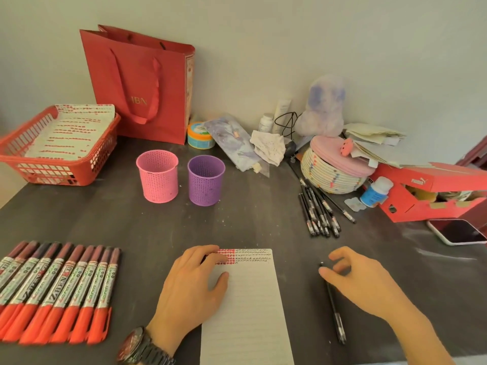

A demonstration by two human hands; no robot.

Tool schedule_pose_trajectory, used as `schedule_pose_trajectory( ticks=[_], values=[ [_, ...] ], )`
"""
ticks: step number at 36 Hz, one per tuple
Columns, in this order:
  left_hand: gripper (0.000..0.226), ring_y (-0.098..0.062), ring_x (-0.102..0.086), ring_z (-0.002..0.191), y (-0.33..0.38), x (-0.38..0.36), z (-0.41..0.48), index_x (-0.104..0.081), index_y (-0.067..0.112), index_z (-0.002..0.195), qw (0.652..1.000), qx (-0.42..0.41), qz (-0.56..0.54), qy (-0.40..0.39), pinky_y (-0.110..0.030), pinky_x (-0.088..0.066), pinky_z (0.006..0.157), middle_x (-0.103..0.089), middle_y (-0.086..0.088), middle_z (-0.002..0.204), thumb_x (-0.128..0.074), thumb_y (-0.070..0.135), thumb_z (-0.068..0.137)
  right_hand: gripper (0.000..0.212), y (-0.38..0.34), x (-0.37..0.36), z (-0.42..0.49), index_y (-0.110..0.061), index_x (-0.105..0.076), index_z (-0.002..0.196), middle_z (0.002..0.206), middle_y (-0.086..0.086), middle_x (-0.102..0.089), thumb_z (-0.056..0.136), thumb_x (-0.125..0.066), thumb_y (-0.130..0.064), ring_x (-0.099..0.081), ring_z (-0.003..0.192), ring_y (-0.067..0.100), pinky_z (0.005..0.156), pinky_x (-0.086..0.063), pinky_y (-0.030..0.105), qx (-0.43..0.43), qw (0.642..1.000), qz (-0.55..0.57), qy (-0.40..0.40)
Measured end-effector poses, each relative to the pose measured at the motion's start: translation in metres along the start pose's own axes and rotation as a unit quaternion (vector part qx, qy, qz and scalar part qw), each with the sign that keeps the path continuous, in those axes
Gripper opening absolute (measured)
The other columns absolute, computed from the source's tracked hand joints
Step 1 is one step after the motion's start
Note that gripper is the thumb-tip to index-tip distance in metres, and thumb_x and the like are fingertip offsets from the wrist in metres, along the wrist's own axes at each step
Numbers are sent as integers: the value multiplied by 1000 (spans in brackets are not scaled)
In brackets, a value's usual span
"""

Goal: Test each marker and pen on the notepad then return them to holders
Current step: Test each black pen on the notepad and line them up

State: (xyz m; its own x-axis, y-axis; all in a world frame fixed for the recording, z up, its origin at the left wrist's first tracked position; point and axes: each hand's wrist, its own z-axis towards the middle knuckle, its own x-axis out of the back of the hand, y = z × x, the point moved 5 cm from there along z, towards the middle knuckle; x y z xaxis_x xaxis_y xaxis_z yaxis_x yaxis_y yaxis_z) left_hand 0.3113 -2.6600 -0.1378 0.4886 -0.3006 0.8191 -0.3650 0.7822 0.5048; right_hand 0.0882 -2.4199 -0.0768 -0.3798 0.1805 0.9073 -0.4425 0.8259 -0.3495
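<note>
A lined notepad point(250, 312) lies at the front centre, with rows of red and black marks along its top edge. My left hand point(192, 288) rests flat on its left side, fingers spread. My right hand point(361, 277) hovers over a black pen point(334, 309) lying on the desk right of the pad; its fingers are curled just above the pen's tip, not closed on it. Several red markers point(55, 291) lie side by side at the front left. Several black pens point(319, 209) lie in a bunch at the right. A pink holder point(157, 176) and a purple holder point(206, 180) stand empty behind the pad.
A red basket point(52, 154) with marked sheets sits at the back left, beside a red paper bag point(142, 85). A woven bowl with a pink lid point(334, 167), a red shoebox point(432, 191), a phone point(458, 231) and clutter crowd the right.
</note>
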Motion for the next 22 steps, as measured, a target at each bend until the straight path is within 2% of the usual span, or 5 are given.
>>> schedule_pose_trajectory(
  ticks=[3, 8, 12, 15, 22],
  values=[
    [31, -6, -51, 121, 1, 0, 0, -65, 35, 117, 1000, 0, 6, -2, -27, -39, 101, -57, 19, 128, -62, 46, 88, 29, -17, 11, 35, -37, -59, 108, 101, -19, -68, 88, -63, -57, -63, 89, 6, 81, -48, 31, 13, 997, 20, 72],
    [34, -7, -50, 123, 2, 1, -1, -65, 33, 119, 1000, 2, 11, -3, -26, -38, 102, -56, 17, 130, -59, 48, 88, 33, -44, 23, 95, -21, -59, 115, 114, 1, -67, 95, -57, -47, -62, 104, 25, 86, -50, 40, 0, 988, -20, 153],
    [36, -7, -47, 125, 1, 1, 0, -63, 34, 120, 1000, 7, 10, -5, -26, -36, 105, -54, 17, 131, -55, 49, 89, 34, -53, 17, 123, -14, -56, 110, 116, 13, -61, 97, -53, -46, -60, 105, 36, 76, -46, 40, -32, 985, -100, 135],
    [37, -5, -46, 125, 0, -1, 0, -62, 36, 121, 1000, 12, 9, -3, -23, -32, 105, -53, 19, 132, -53, 52, 89, 41, -52, 10, 133, -10, -55, 116, 123, 15, -60, 96, -54, -45, -59, 112, 39, 81, -47, 42, -62, 981, -146, 113],
    [43, -3, -45, 125, 2, 0, 1, -61, 38, 120, 1000, 11, 0, -3, -24, -34, 106, -52, 21, 131, -40, 57, 87, 34, -45, 10, 143, -5, -59, 113, 119, 20, -64, 98, -52, -34, -61, 107, 41, 73, -43, 38, -112, 978, -135, 112]
  ],
)
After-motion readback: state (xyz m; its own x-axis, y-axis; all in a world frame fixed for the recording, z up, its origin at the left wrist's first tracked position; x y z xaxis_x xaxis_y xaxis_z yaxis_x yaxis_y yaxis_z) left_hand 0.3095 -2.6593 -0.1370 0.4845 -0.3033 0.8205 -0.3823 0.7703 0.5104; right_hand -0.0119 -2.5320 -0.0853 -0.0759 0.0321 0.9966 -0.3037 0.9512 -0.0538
